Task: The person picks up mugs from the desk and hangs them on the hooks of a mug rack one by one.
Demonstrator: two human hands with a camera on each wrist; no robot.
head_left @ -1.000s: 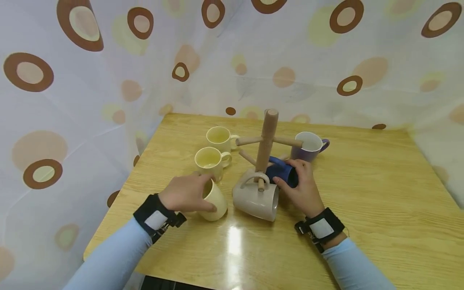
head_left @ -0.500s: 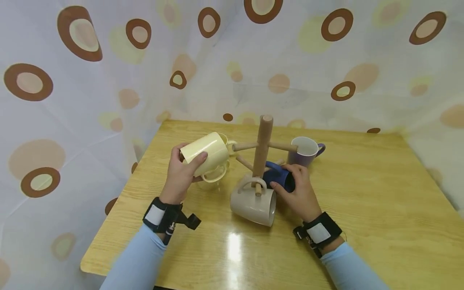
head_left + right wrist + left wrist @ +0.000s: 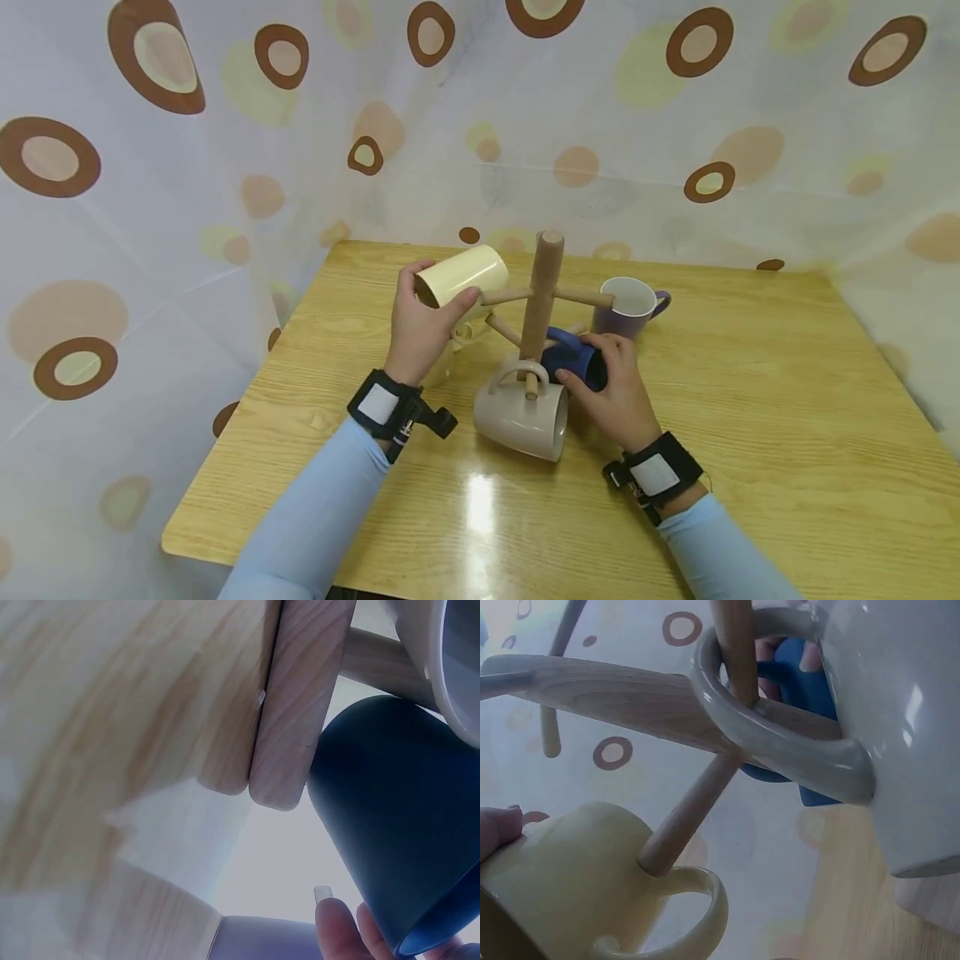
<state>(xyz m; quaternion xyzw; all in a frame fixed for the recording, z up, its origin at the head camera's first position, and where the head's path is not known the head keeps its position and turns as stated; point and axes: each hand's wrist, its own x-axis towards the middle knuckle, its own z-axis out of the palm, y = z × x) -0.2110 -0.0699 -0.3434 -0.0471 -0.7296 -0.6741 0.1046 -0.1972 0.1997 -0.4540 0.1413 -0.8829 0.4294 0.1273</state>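
Observation:
My left hand [image 3: 422, 333] grips a pale yellow mug [image 3: 471, 275] and holds it tilted beside the left pegs of a wooden mug tree [image 3: 542, 308]. In the left wrist view the yellow mug's handle [image 3: 718, 915] is close to a peg's tip [image 3: 656, 859]; whether they touch I cannot tell. A dark blue mug [image 3: 567, 357] lies sideways at the tree's lower right, its rim side held by the fingers and thumb of my right hand [image 3: 618, 396]. At the front, a grey mug [image 3: 517, 421] hangs by its handle on a peg.
Behind the tree's right side a purple mug [image 3: 628, 308] with a white inside stands upright. The wooden table [image 3: 787, 433] meets a patterned cloth [image 3: 645, 200] at the back. Behind my left hand and its mug, part of the table is hidden.
My left hand has picked the front yellow mug up from the table, tipped it sideways and carried it up and right to the tree. The right hand keeps its hold on the blue mug.

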